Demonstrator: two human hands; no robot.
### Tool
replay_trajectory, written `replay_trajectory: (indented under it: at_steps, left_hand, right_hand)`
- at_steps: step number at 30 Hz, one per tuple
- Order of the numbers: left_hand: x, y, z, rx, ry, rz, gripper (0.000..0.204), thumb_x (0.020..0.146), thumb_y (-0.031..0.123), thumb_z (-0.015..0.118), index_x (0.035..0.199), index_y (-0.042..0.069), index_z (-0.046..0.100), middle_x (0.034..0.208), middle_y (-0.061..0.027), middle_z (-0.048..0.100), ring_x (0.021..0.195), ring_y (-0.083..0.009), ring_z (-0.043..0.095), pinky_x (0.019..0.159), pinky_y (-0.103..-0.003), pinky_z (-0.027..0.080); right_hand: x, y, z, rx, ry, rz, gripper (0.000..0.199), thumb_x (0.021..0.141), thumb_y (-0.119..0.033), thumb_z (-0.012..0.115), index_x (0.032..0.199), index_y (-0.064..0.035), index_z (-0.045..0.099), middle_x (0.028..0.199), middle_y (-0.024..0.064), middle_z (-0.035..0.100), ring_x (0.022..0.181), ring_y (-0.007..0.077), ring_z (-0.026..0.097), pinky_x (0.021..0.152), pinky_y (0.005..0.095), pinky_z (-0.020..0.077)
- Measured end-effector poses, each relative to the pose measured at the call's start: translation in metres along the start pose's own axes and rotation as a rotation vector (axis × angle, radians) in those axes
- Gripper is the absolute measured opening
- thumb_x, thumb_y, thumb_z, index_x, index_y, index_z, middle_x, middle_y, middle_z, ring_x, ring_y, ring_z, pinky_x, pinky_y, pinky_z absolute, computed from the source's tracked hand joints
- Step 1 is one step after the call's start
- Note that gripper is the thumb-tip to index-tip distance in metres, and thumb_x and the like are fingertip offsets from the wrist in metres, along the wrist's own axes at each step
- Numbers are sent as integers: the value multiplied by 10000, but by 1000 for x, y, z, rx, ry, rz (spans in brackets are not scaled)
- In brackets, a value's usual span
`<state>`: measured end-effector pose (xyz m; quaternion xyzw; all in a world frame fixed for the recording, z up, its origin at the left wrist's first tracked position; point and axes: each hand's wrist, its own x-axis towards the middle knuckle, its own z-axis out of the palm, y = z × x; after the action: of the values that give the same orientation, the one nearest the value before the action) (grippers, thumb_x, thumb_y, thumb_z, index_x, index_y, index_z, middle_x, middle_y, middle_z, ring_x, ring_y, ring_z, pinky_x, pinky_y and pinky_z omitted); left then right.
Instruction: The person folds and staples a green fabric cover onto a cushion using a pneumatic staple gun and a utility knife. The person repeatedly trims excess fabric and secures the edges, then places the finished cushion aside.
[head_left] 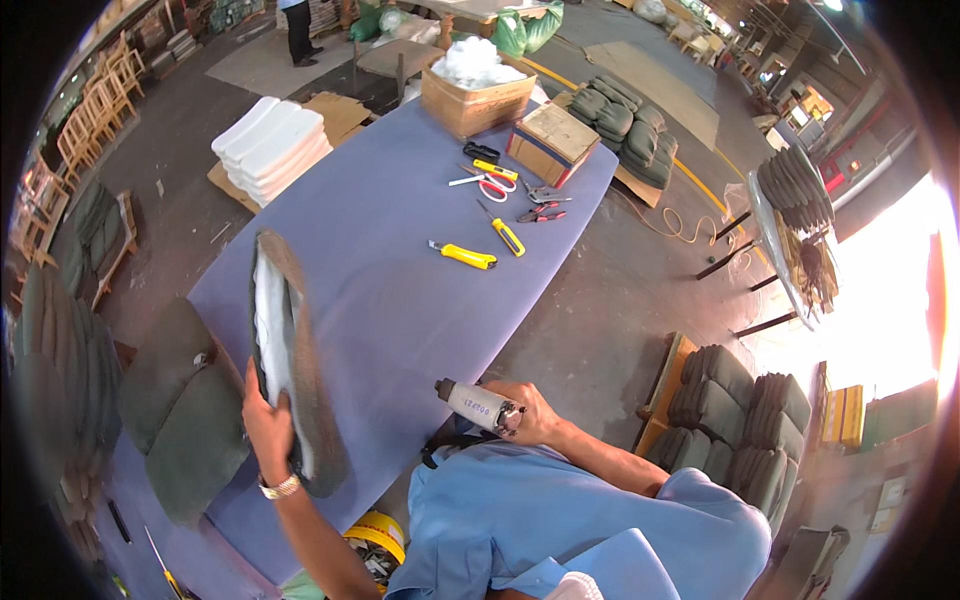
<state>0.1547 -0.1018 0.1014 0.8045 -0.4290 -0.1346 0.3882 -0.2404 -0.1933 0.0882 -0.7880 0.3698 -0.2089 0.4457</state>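
Note:
My left hand (268, 425) grips the near edge of a grey-brown cushion (322, 420), thumb on one side and fingers behind. The cushion stands on its long edge over the table, its cover open along one side so that white padding (272, 330) shows. In my right hand (532, 412) is a grey staple gun (472, 403) with a black end, held in front of my body at the table's right edge and apart from the cushion. My fingers around its handle are partly hidden. Two dark green cushion pieces (195, 430) lie left of my left hand.
On the blue table (390, 300) lie a yellow utility knife (465, 256), a yellow screwdriver (505, 235), scissors (495, 188) and red-handled pliers (542, 212). Two cardboard boxes (552, 143) stand at the far end. White foam pads (270, 150) and green cushions (735, 400) are stacked nearby.

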Motion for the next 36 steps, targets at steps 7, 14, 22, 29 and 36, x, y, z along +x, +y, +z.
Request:
replay_trajectory:
  at_steps: [7,14,22,29,36]
  left_hand:
    - [-49,94,136,-179,-355,364,674,953,62,685,1563,-27,413,1587,-252,465,1478,-383,453,1208,-442,363]
    - [-55,262,274,-484,-381,483,664,959,220,723,1508,-56,471,1430,-275,595,1244,-408,632,1082,-470,477]
    - [-52,355,385,-217,-692,767,516,953,340,752,1324,0,637,1117,-177,734,997,-349,715,918,-432,549]
    - [-49,366,453,-390,-1057,737,443,1015,322,668,1336,17,655,1109,-156,750,973,-324,738,867,-383,568]
    - [13,363,513,-189,-1101,620,530,1012,472,645,1321,43,680,1180,-163,748,1072,-351,723,902,-433,574]
  right_hand:
    - [36,-1,-59,213,194,-67,416,862,-167,834,1233,-22,713,1101,133,769,964,252,751,875,380,600]
    - [26,44,-158,918,414,-1,274,960,-188,768,1188,-41,722,1033,27,751,860,119,666,794,315,563]
    - [-49,136,-247,1263,807,-87,478,926,-188,757,1332,15,606,1118,134,705,746,176,635,711,342,523]
    - [-111,177,-288,1185,1207,-294,478,924,-271,709,1302,-16,564,1083,131,696,619,167,592,599,347,485]
    - [-81,220,-345,1131,1165,-308,505,944,-268,683,1359,-11,551,1140,134,669,652,160,575,645,341,456]
